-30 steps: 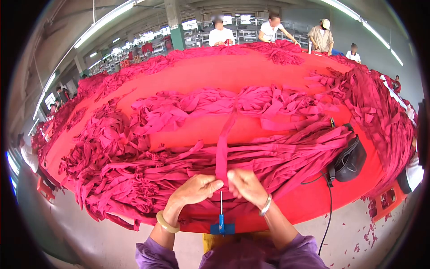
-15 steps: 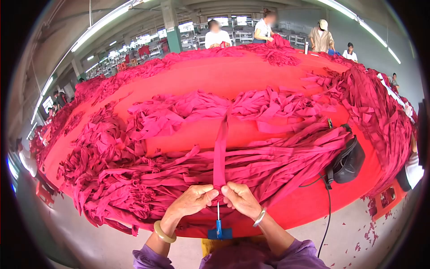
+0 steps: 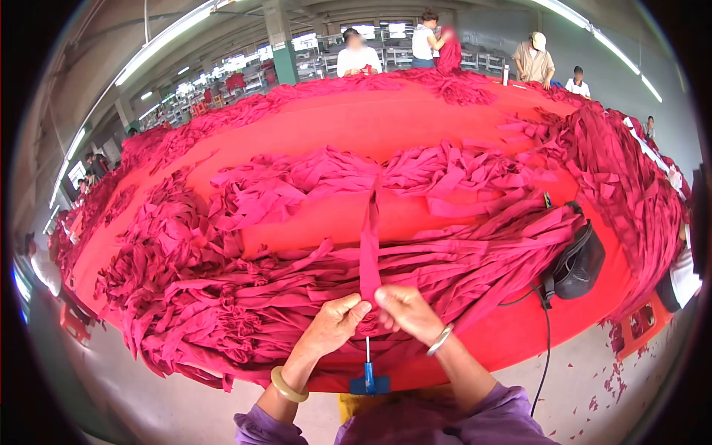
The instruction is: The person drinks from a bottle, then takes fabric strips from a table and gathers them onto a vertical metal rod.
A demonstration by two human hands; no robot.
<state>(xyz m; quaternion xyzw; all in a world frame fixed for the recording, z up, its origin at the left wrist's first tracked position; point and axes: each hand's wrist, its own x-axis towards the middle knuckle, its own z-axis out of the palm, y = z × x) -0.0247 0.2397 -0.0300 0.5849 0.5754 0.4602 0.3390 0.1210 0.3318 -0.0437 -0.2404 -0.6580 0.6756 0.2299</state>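
A long dark-red fabric strip (image 3: 369,256) runs from the middle heap on the table down to my hands. Its near end is pinched by my left hand (image 3: 335,322), closed with the thumb on top. My right hand (image 3: 409,314) is also closed, thumb and finger gripping the strip's edge, its lower fingers slightly blurred. Just below both hands, a thin metal rod with a blue handle (image 3: 368,377) points upward at the table's near edge. Under my hands lies a thick bundle of similar strips (image 3: 297,285).
A black bag-like object (image 3: 580,265) with a cord lies at right. More strip heaps (image 3: 623,174) cover the table's right side. Across the red table (image 3: 311,119) several people work. A red crate (image 3: 644,326) stands on the floor at right, near scattered scraps.
Both hands have moved slightly up, away from the metal rod, and the strip's end with them. Across the table, a person has lifted red fabric higher.
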